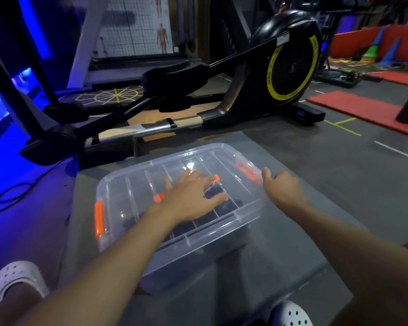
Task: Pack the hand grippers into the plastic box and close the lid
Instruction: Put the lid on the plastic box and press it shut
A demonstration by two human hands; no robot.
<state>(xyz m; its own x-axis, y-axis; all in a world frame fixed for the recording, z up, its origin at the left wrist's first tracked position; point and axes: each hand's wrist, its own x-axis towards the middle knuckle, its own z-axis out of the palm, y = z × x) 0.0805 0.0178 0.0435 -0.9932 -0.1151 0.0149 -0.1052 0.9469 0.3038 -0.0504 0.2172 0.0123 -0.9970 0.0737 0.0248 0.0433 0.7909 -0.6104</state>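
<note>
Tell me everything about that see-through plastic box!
The plastic box is clear, rectangular, and sits on a grey surface. Its ribbed lid is on. One orange latch is at the left end, a second latch at the right. Dark hand grippers with orange parts show through. The left hand lies flat on the lid; the right hand is by the second latch.

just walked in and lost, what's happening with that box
A person is closing up a clear box. The lid is on, and dark hand grippers show through it. The left hand lies flat on the lid, fingers spread. The right hand is at the orange latch on the right end, with its fingers hidden.
</note>
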